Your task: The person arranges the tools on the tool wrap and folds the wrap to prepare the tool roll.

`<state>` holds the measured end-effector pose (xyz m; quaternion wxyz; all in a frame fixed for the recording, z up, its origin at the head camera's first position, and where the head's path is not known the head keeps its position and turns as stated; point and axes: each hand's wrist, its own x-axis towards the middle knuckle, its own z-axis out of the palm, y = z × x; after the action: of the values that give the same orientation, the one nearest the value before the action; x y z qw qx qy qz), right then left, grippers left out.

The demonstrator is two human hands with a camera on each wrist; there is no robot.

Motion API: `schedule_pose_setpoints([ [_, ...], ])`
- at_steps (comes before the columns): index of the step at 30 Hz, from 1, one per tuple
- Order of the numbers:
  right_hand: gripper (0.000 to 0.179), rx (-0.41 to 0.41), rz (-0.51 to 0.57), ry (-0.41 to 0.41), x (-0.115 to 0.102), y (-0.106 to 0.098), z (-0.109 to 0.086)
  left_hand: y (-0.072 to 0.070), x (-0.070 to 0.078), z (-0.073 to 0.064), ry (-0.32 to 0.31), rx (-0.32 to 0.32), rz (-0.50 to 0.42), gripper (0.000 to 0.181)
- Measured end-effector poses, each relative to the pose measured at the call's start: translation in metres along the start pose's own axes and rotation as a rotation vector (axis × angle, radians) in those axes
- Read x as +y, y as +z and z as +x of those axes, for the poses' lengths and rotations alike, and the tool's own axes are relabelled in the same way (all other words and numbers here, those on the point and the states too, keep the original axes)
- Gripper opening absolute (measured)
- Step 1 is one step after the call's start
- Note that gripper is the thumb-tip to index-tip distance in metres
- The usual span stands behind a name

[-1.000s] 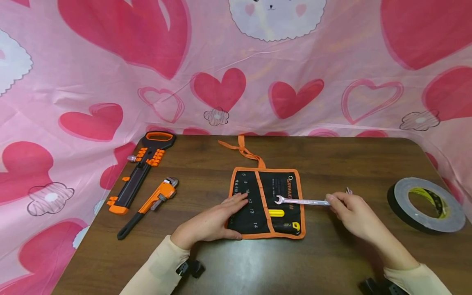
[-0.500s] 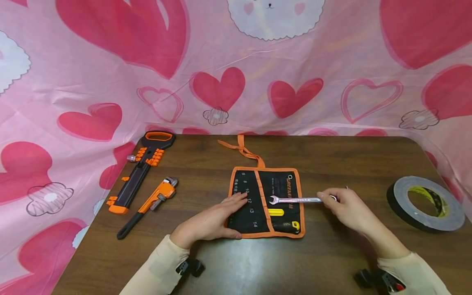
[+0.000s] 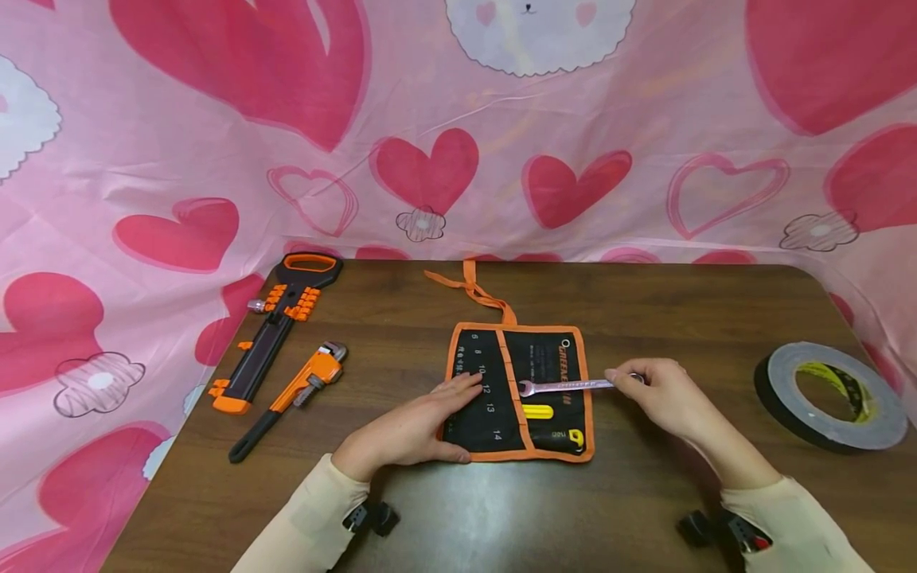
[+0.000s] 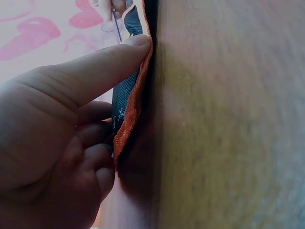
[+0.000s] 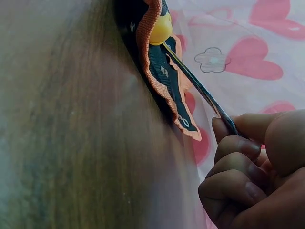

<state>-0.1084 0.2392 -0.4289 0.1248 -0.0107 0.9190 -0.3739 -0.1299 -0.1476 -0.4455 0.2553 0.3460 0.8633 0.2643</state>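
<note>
A black tool pouch [image 3: 544, 350] with orange edging lies on the table, its pockets marked with numbers. My left hand [image 3: 404, 430] rests on the numbered left part, fingers fairly straight and thumb along the near edge. With thumb and fingers my right hand [image 3: 666, 394] pinches one end of a silver wrench [image 3: 566, 386]. The wrench's open-ended head is at the orange-bound pocket opening, its shaft across the pouch's right part. In the right wrist view the wrench [image 5: 202, 90] slants toward the pouch, beside a rounded yellow handle [image 5: 161, 31]. That yellow handle [image 3: 537, 411] sticks out of a pocket.
To the left lie an orange pipe wrench [image 3: 294, 398] with a black handle and a long black-and-orange tool [image 3: 268, 342]. A roll of tape [image 3: 777, 390] lies at the right. An orange strap [image 3: 487, 301] trails behind the pouch. Pink heart-patterned cloth [image 3: 494, 103] hangs behind the table.
My right hand has moved left, bringing the wrench's head across the pouch to the orange-bound pocket opening. The left hand has stayed in place on the pouch.
</note>
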Motion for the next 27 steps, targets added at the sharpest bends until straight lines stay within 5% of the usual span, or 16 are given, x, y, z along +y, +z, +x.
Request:
schedule_pose_setpoints([
  [27, 0.026, -0.030, -0.030, 0.019, -0.012, 0.013, 0.016, 0.000, 0.002, 0.002, -0.003, 0.004, -0.007, 0.098],
])
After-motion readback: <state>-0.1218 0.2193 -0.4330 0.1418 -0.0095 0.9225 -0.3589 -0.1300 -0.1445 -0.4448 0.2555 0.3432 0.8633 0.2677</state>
